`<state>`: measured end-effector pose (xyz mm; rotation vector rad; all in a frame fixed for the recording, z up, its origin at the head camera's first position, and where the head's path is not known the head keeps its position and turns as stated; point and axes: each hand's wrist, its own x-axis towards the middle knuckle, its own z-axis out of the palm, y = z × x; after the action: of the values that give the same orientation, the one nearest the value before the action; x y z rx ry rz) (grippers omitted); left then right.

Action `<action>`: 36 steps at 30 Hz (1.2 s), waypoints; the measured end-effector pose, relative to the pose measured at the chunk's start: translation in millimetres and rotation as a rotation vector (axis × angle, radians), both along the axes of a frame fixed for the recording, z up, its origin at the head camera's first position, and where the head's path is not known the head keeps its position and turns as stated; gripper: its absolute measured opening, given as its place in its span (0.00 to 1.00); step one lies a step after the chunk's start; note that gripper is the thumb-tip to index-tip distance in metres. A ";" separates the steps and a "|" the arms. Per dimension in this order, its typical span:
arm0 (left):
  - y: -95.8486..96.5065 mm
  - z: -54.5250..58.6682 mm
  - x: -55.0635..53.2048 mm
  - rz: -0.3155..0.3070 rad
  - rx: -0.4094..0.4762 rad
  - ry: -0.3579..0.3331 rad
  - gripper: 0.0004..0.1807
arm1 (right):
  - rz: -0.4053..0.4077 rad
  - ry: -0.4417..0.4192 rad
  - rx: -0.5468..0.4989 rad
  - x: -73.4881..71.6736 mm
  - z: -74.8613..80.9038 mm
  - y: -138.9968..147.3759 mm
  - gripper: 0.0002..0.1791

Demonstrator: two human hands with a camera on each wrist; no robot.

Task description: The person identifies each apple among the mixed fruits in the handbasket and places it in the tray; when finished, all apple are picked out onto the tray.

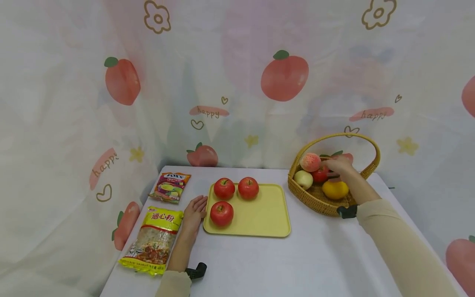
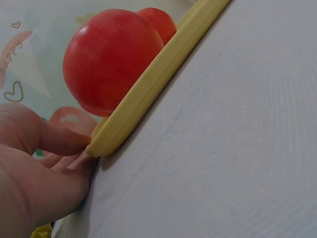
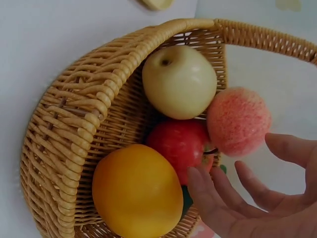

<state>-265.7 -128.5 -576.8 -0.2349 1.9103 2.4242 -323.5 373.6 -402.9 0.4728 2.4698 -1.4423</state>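
My left hand rests at the left edge of a yellow tray, its fingertips touching the rim in the left wrist view. Three red apples sit on the tray's left half. Over the wicker basket, my right hand reaches in with spread fingers and holds nothing. Its fingertips are right at a red apple in the basket, and the thumb is close to a pink peach. A pale green fruit and a yellow-orange fruit lie beside that apple.
At the left of the white table lie a purple and red candy bag and a yellow-ended pasta packet. The basket's tall handle arches over the fruit. A fruit-printed curtain hangs behind the table.
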 end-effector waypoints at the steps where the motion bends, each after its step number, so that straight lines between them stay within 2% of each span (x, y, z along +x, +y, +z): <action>1: -0.1 -0.1 0.1 -0.001 -0.001 0.000 0.37 | 0.000 -0.009 -0.006 -1.2 -0.7 0.9 0.42; 7: -0.6 -0.2 0.1 0.001 0.000 -0.010 0.36 | -0.019 -0.014 -0.007 -9.1 -5.9 3.1 0.37; 13: -0.5 -1.1 -0.5 0.002 0.009 -0.001 0.36 | -0.033 0.006 0.082 -21.2 -13.7 7.9 0.32; 17: 0.1 -1.8 0.7 0.009 -0.002 0.002 0.35 | 0.018 -0.011 0.107 -29.0 -18.3 14.3 0.35; 26: -1.4 -1.6 -0.6 0.013 -0.014 0.011 0.35 | 0.070 -0.016 0.016 -43.2 -26.0 25.7 0.35; 36: -2.4 -3.8 -3.3 0.004 0.005 -0.008 0.37 | 0.221 -0.033 0.003 -51.3 -29.4 32.4 0.35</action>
<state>-269.0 -130.9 -580.6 -0.2489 1.9016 2.4269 -374.8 406.0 -432.4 0.2135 2.4102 -1.3322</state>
